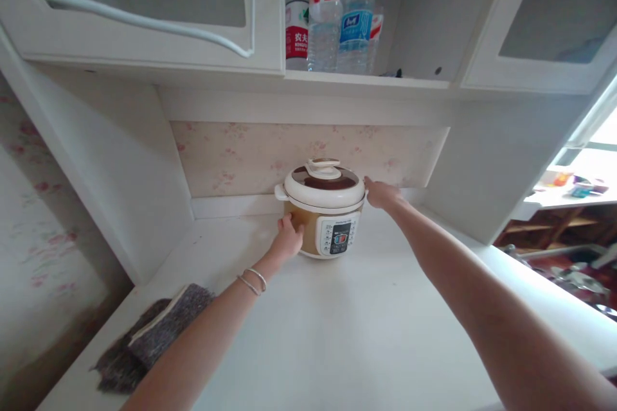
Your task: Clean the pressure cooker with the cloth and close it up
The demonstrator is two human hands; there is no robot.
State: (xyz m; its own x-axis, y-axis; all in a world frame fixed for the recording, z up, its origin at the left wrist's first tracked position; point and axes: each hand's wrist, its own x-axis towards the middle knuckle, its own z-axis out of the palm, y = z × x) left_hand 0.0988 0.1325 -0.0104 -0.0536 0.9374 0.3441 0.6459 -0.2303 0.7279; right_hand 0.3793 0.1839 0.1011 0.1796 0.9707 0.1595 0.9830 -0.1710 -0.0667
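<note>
An electric pressure cooker (308,231) stands upright on the white counter, near the back wall. Its body is gold, with a white lid ring, a brown lid top and a control panel on the front. My left hand (289,236), with two bangles at the wrist, grips the lower left side of the body, the thumb towards the front. At the upper right, by the lid's edge, my right hand (380,194) holds the cooker; some of its fingers are hidden behind the side. The lid (322,189) is on, its handle on top.
A folded dark grey cloth (166,327) lies at the counter's left. Overhead, an open cabinet section (424,32) holds several plastic bottles (325,19). A white cable (144,27) hangs before the left cabinet door. White side panels flank the counter (308,340).
</note>
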